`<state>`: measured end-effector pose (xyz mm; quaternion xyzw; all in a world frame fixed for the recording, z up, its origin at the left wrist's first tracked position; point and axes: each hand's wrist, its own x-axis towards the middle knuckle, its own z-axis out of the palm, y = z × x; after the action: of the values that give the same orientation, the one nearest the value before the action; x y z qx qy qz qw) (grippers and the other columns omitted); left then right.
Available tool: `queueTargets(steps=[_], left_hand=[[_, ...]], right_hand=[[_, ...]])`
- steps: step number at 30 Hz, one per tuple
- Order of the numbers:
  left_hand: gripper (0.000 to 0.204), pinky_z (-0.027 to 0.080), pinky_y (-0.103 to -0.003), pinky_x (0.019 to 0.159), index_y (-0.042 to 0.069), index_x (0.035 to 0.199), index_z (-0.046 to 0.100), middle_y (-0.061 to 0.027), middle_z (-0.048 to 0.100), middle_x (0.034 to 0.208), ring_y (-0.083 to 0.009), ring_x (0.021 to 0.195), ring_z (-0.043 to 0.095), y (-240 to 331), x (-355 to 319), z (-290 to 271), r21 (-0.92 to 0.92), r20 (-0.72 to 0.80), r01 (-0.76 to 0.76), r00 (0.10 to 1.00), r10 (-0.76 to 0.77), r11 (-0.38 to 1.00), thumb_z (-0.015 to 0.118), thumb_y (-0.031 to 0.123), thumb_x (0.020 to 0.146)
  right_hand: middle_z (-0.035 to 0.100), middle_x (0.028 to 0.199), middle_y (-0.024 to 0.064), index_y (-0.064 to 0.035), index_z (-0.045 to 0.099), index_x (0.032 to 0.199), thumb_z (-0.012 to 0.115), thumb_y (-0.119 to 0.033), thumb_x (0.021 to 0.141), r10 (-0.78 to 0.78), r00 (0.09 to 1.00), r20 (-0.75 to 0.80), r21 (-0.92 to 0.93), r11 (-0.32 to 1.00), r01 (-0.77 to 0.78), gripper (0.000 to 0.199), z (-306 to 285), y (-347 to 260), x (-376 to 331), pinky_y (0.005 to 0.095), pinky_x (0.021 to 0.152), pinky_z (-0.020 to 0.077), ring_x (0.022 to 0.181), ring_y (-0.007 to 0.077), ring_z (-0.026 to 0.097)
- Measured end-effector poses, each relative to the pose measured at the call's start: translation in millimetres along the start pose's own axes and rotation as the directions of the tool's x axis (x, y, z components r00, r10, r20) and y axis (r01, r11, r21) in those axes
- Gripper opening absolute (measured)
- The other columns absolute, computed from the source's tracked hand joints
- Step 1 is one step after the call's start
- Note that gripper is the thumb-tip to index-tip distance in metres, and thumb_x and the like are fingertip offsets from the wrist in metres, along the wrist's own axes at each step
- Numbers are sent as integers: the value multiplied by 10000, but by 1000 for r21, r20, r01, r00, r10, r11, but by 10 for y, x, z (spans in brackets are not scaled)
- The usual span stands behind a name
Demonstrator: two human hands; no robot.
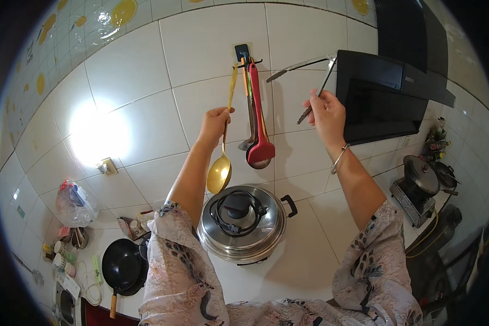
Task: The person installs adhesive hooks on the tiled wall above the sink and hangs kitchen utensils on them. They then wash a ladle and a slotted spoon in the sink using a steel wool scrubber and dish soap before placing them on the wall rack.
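My left hand [216, 125] is closed round the handle of a gold-coloured serving spoon [219, 175], which hangs bowl down. The top of its handle is beside the black wall hook [242, 53]; I cannot tell if it rests on it. In my right hand [329, 117] is one arm of a pair of metal tongs [298, 66]. The tongs are spread wide, with the other arm pointing left toward the hook. Between my hands, a red spatula [262, 149] and several other utensils hang from the hook, partly overlapping.
Below stands a lidded steel pot [242, 247] with a coiled black cable [220, 217] on its lid. A black range hood [383, 100] is at right, above a gas stove [413, 202] with a dark pot [418, 173]. A black wok [122, 266] lies at left.
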<state>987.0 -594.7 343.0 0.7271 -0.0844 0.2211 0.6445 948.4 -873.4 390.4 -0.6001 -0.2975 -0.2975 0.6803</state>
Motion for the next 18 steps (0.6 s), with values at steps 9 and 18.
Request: queueTargets(steps=[9, 18], left_hand=[[267, 328, -214, 494, 53, 1032, 593, 44, 487, 663, -55, 550, 393, -307, 265, 96, 5, 103, 75, 992, -75, 997, 441, 237, 912], [398, 445, -281, 669, 90, 1256, 459, -43, 550, 973, -145, 813, 536, -505, 49, 157, 66, -83, 99, 992, -93, 993, 460, 237, 886]], right_hand=[[600, 714, 59, 18, 550, 913, 558, -208, 879, 91, 996, 7, 34, 995, -91, 228, -17, -41, -179, 192, 431, 389, 470, 53, 470], [614, 786, 75, 6, 547, 1003, 513, -120, 870, 149, 988, 31, 37, 988, -150, 186, -192, 185, -502, 186, 448, 396, 474, 54, 469]])
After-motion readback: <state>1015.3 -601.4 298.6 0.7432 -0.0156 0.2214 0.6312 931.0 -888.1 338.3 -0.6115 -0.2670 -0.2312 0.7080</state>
